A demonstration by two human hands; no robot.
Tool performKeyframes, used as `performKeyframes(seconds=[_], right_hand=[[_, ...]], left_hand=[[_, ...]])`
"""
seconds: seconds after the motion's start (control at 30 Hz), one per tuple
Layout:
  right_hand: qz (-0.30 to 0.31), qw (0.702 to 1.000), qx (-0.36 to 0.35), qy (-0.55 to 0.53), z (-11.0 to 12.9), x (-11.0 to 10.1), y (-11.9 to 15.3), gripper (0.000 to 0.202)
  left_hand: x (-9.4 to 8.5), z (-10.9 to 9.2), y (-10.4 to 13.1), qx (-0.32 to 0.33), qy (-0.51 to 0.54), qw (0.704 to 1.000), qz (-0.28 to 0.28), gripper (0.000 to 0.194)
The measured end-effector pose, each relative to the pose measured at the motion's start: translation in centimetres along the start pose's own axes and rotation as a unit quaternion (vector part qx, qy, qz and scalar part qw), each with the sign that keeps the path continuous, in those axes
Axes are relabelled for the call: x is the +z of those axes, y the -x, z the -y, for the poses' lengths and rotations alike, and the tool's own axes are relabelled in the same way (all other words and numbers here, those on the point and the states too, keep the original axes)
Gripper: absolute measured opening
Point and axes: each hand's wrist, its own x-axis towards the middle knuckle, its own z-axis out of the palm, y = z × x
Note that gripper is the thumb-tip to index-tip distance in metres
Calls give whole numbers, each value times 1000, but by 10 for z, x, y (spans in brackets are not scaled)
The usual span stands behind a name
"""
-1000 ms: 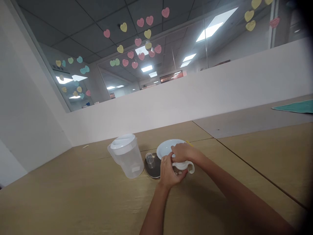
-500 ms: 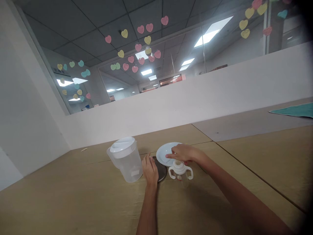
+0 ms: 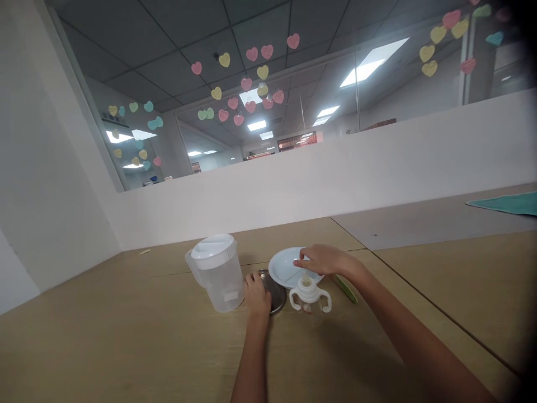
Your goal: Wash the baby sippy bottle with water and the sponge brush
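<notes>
Bottle (image 3: 308, 292) with white collar and two looped handles, standing upright just below and right of the frame's centre, clear body blurring into the tabletop (image 3: 168, 347). Handles out to either side and pale teat (image 3: 305, 278) uppermost, probably for easy reach from above.

Just above the teat, right hand (image 3: 325, 260), palm down, fingers partly bent and pointing left across the plate; no clear grip on the bottle, contact with the teat impossible to tell, anything beneath the palm hidden.

Behind the bottle, light blue plate (image 3: 282, 266), flat, right side covered by that hand. Slim green object (image 3: 347, 290) to the bottle's right, upper end hidden by the right hand and wrist.

Left of the bottle, well apart from it, left hand (image 3: 258, 296), bent over the left part of a dark, shiny round tray (image 3: 278, 292), perhaps to steady it or something on it; any grasp hidden from view.

Just beside the left hand, towards the left of the frame, translucent pitcher (image 3: 222, 282), white lid on, upright, seemingly set aside from the hands.

At the right edge, teal cloth (image 3: 509, 204); across the top, window with heart-shaped notes (image 3: 251, 54).
</notes>
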Motion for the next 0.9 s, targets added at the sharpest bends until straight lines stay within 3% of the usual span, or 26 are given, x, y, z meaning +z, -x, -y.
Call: performKeyframes(seconds=[0.07, 0.13, 0.27, 0.37, 0.47, 0.6, 0.77, 0.9], right_hand=[[-42, 999, -14, -1, -3, 2, -3, 46], [-79, 996, -39, -22, -4, 5, -5, 44], [-135, 976, -141, -98, 1, 7, -6, 53], [-128, 955, -225, -145, 9, 7, -5, 63], [-91, 947, -266, -157, 11, 2, -1, 57], [-78, 954, -258, -129, 7, -11, 11, 47], [-22, 972, -196, -125, 0, -16, 18, 42], [40, 986, -142, -75, -2, -2, 6, 47]], left_hand=[[-8, -5, -1, -12, 24, 999, -45, 24], [-16, -10, -3, 7, 76, 989, -125, 24], [-30, -27, 0, 125, 208, 930, -276, 32], [-31, -40, 8, 218, 248, 891, -312, 34], [-27, -48, 17, 276, 280, 871, -293, 38], [-22, -51, 24, 263, 373, 860, -228, 56], [-18, -57, 30, 251, 368, 895, -5, 86], [-15, -62, 34, 225, 331, 916, 32, 94]])
